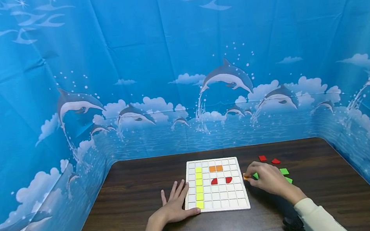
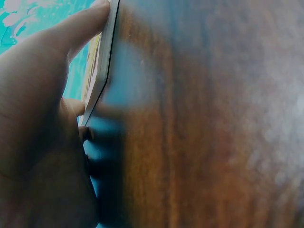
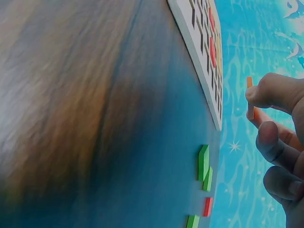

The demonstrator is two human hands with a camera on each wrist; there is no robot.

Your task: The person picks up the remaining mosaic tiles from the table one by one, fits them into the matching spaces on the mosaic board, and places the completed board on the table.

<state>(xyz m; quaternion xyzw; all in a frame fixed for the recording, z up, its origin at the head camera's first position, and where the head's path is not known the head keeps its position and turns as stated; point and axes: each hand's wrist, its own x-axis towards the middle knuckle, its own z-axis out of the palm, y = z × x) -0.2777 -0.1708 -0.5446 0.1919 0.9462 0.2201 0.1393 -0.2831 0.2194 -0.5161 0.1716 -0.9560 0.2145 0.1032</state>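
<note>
One orange piece sits pinched in the right hand's grip. Fingers spread, the left hand touches the white board.

Green pieces part-hidden behind right grip; tabletop blurred, left wrist view.

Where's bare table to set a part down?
Free: table left of the left hand; before the white board's near edge, between the sleeves; right of the green pieces. Crowded: just right of the board, where the right hand pinches an orange piece near red pieces.
</note>
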